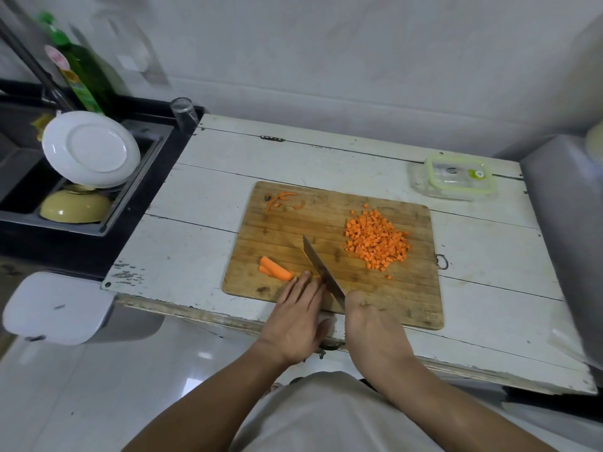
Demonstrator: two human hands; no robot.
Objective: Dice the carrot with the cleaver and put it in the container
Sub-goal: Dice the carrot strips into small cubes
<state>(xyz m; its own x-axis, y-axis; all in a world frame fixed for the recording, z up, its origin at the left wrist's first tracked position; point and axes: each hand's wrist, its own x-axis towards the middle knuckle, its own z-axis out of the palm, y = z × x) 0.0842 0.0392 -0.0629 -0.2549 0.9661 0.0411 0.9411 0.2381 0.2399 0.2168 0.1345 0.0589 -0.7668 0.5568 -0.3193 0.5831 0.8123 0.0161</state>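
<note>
Most of the carrot lies diced in a pile [377, 244] on the board [267, 223]. Left hand [298, 316], fingers together, steadies the remaining sticks [275, 270] near the counter's front edge; right hand [367, 324] grips the cleaver [321, 267]. Dicing is under way; the next cut needs fingertips clear. The container [456, 177] sits closed at the back right corner.

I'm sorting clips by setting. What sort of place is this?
Most likely a home kitchen: a sink holding a plate and bowl, and a cutting board with diced carrot on a worn white table.
</note>
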